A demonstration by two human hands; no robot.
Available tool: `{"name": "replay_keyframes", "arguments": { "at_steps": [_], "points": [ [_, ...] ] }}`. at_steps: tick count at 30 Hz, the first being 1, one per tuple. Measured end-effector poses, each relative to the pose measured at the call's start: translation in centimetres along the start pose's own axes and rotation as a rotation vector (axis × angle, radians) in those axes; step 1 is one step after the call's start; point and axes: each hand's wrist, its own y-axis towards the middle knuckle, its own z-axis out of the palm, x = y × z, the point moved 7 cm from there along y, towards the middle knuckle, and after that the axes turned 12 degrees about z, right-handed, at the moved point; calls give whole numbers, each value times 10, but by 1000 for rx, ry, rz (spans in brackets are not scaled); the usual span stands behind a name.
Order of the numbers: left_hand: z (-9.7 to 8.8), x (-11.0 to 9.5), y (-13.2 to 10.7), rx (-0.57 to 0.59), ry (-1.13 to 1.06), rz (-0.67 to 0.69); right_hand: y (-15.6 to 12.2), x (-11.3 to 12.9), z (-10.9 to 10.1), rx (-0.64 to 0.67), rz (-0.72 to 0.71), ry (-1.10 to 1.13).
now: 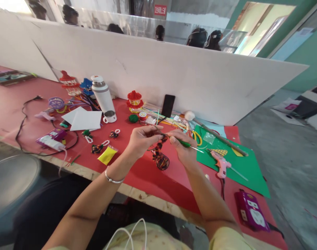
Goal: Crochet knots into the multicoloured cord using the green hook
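Both hands meet over the middle of the red table. My left hand point(142, 140) pinches a small dark orange-and-black crocheted strip point(157, 148) at its top. My right hand point(183, 147) is closed round a crochet hook point(186, 143) with a green grip, its metal shaft sticking out to the right. The hook's tip lies among the fingers, where I cannot make it out. Below the hands sits a ball of dark multicoloured yarn point(162, 162), with the strip hanging down to it.
Left of my hands lie a yellow packet point(107, 155), small beaded pieces point(97, 148) and white paper point(86, 120). Behind stand a white thermos point(103, 95) and a phone point(168, 106). At right are a pink glue gun point(222, 164), a green sheet point(254, 177) and a purple box point(252, 210).
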Motion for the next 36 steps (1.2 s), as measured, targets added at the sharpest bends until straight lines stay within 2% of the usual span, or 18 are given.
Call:
{"name": "replay_keyframes", "arguments": {
  "at_steps": [2,4,6,9,13,18,30,36],
  "points": [
    [2,-3,-2,-113,-1,58,-6,7,1,-90,-97,-105],
    [7,0,-5,-186,-65,19,-12,12,3,-164,-184,-182],
    [13,5,-8,-194,-174,-89,-17,15,6,-198,-236,-198],
    [16,8,-11,-145,-308,-242,-19,18,8,-212,-256,-135],
    [3,1,-14,-95,-342,-290,-16,24,10,-146,-250,-5],
    [-11,-10,-17,-32,-313,-241,-17,35,11,-36,-264,-117],
    [-8,-28,-18,27,-190,-234,-25,58,1,68,-416,-333],
    [-6,-25,-15,117,-158,-260,-16,70,-5,195,-382,-298]
  ]
}}
